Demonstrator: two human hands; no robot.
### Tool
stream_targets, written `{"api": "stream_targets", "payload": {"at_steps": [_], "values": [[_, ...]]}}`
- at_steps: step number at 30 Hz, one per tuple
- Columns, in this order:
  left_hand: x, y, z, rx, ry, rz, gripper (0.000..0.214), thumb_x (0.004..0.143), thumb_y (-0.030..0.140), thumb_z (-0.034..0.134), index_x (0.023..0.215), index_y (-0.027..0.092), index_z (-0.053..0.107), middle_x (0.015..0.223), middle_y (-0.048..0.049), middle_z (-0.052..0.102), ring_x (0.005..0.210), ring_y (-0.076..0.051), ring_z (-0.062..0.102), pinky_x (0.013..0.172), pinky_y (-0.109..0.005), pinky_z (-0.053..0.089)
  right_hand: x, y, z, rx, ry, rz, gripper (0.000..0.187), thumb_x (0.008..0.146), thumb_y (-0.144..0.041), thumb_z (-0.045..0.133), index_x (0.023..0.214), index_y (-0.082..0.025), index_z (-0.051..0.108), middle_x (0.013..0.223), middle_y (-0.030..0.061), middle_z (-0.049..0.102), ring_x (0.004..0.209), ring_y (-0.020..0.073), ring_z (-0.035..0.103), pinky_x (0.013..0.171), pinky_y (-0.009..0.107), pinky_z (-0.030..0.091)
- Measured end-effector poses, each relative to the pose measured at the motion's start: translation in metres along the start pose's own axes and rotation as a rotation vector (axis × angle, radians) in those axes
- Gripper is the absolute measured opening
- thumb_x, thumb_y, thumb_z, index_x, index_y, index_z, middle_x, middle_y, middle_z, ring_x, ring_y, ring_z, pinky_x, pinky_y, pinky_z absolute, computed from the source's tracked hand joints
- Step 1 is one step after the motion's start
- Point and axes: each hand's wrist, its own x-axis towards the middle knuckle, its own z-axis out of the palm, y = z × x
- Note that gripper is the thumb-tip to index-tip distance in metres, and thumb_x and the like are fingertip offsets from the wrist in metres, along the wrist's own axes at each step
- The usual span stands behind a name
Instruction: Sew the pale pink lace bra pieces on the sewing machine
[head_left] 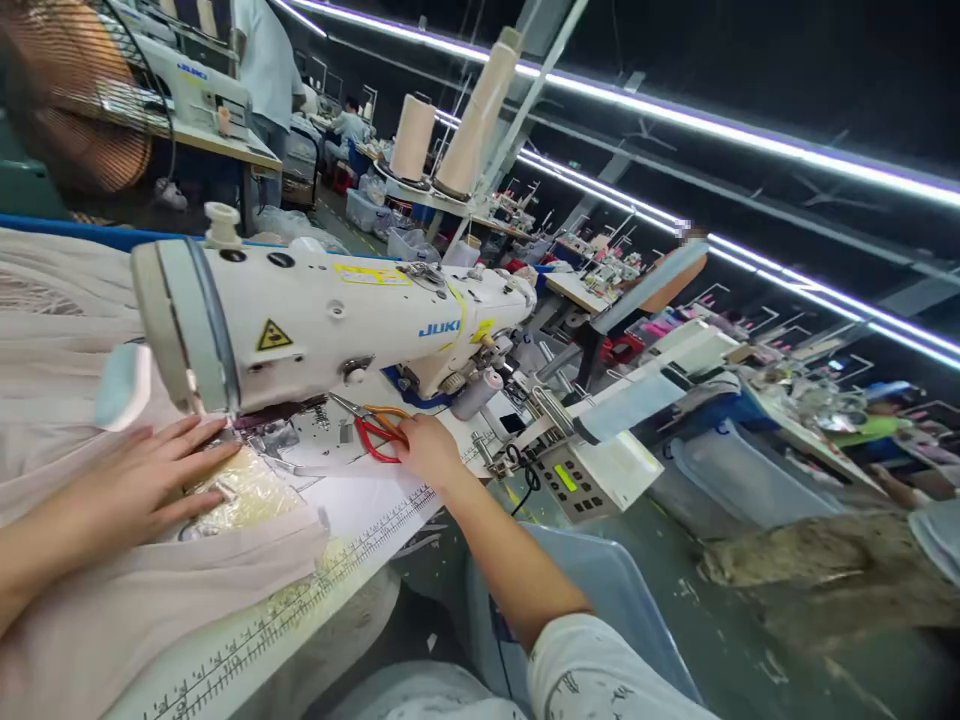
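Observation:
My left hand [161, 475] lies flat with its fingers apart at the needle end of a white sewing machine [322, 310]. Beneath it is pale pink fabric [247, 575], and a yellowish patch under clear film [251, 490] shows beside the fingers. Farther right on the machine bed, my right hand [431, 450] has its fingers closed at the handles of a pair of scissors [379, 428]. Their handles are red and orange, and the blades point left toward the machine. My right fingertips are partly hidden behind the hand.
A printed ruler scale [360, 545] runs along the table's front edge. A grey thread spool [478, 393] and a control panel [568, 480] stand to the right. Below is a translucent plastic bin [600, 570]. Tall thread cones [480, 115], a fan [82, 100] and other people are behind.

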Motion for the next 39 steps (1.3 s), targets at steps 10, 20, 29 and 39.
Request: {"api": "stream_targets", "payload": {"at_steps": [10, 20, 29, 39], "values": [[0.002, -0.018, -0.001, 0.054, -0.045, 0.064, 0.055, 0.084, 0.054, 0.041, 0.138, 0.042, 0.042, 0.142, 0.001, 0.047, 0.129, -0.032, 0.046, 0.105, -0.047, 0.036, -0.04, 0.046, -0.021, 0.206, 0.066, 0.173, 0.017, 0.08, -0.032, 0.059, 0.09, -0.021, 0.067, 0.087, 0.0028, 0.07, 0.077, 0.0185, 0.063, 0.058, 0.024, 0.038], [0.006, 0.025, -0.038, 0.103, -0.121, 0.031, 0.05, 0.091, 0.047, 0.036, 0.139, 0.035, 0.041, 0.154, 0.0013, 0.03, 0.137, -0.025, 0.035, 0.112, -0.042, 0.03, -0.019, 0.051, -0.01, 0.24, 0.157, -0.023, 0.013, 0.082, -0.02, 0.056, 0.089, -0.016, 0.066, 0.092, 0.0097, 0.066, 0.088, 0.0252, 0.061, 0.072, 0.032, 0.045], [0.0, 0.102, -0.034, 0.16, -0.168, -0.197, 0.057, 0.094, 0.045, 0.026, 0.137, 0.011, 0.041, 0.147, -0.017, 0.038, 0.134, -0.031, 0.038, 0.109, -0.047, 0.035, 0.018, 0.044, 0.046, 0.456, 0.449, -0.107, 0.028, 0.097, -0.026, 0.041, 0.105, -0.01, 0.063, 0.108, 0.0141, 0.058, 0.11, 0.0323, 0.051, 0.094, 0.051, 0.042], [-0.007, 0.121, -0.011, 0.072, 0.019, -0.239, 0.054, 0.095, 0.043, 0.03, 0.138, 0.011, 0.041, 0.146, -0.0166, 0.038, 0.136, -0.029, 0.035, 0.112, -0.044, 0.033, 0.009, 0.035, 0.042, 0.403, 0.458, -0.537, 0.032, 0.094, -0.033, 0.052, 0.118, -0.012, 0.058, 0.13, 0.0133, 0.053, 0.126, 0.0329, 0.044, 0.105, 0.054, 0.035]]}}
